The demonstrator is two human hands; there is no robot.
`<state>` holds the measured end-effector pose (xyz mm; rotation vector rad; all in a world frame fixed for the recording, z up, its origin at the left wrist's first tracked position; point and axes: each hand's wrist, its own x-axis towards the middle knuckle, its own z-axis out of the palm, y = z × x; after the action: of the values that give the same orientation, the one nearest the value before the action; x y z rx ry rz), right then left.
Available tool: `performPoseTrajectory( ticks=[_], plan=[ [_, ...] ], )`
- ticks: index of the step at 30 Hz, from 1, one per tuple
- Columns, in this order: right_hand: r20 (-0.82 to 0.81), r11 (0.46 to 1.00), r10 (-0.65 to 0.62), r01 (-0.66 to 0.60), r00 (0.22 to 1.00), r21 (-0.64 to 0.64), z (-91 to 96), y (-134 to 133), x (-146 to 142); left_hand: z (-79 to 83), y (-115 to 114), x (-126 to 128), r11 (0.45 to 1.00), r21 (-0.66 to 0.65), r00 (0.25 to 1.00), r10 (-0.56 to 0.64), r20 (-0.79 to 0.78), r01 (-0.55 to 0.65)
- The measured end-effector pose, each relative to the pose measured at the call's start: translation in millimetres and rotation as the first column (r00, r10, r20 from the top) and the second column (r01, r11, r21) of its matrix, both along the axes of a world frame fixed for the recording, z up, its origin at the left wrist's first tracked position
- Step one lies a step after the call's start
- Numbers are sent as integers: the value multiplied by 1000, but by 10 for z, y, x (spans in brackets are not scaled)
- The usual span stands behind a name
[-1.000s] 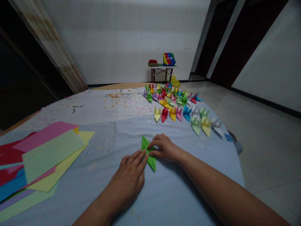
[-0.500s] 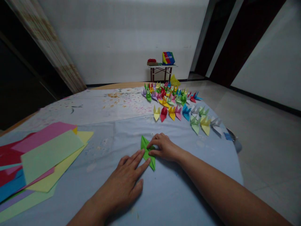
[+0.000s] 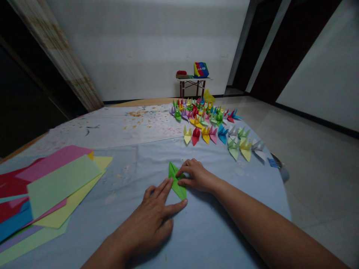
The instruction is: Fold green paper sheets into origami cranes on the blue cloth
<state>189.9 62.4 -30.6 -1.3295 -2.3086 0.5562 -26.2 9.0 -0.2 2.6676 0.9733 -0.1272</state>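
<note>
A folded piece of green origami paper (image 3: 177, 187), long and diamond-shaped, lies on the blue cloth in front of me. My left hand (image 3: 153, 215) rests palm down with fingers spread. Its middle fingertips touch the paper's left edge, and its index finger reaches to the lower tip. From the other side my right hand (image 3: 195, 175) pinches the paper's right part between thumb and fingers. Those fingers hide part of the right edge.
Sheets of coloured paper (image 3: 64, 183) lie in a loose pile at the left. Folded paper cranes (image 3: 206, 135) in many colours stand at the back right of the table. A small side table (image 3: 193, 79) with a colourful box is against the wall.
My left index finger has slid down and right to the lower tip of the green paper. My right hand keeps its pinch in nearly the same place.
</note>
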Motion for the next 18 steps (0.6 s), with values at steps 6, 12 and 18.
performPoseTrajectory(
  ticks=[6,12,18],
  plan=[
    [27,1000,0,0,1000,0,13,-11,4,-30,4,0,998,19,998,55,12,-55],
    [18,1000,16,-16,1000,21,8,-7,-3,-76,-47,57,994,61,995,95,11,-96],
    [9,1000,10,-10,1000,12,4,-2,-18,-75,-74,155,985,67,988,155,22,-156]
  ],
)
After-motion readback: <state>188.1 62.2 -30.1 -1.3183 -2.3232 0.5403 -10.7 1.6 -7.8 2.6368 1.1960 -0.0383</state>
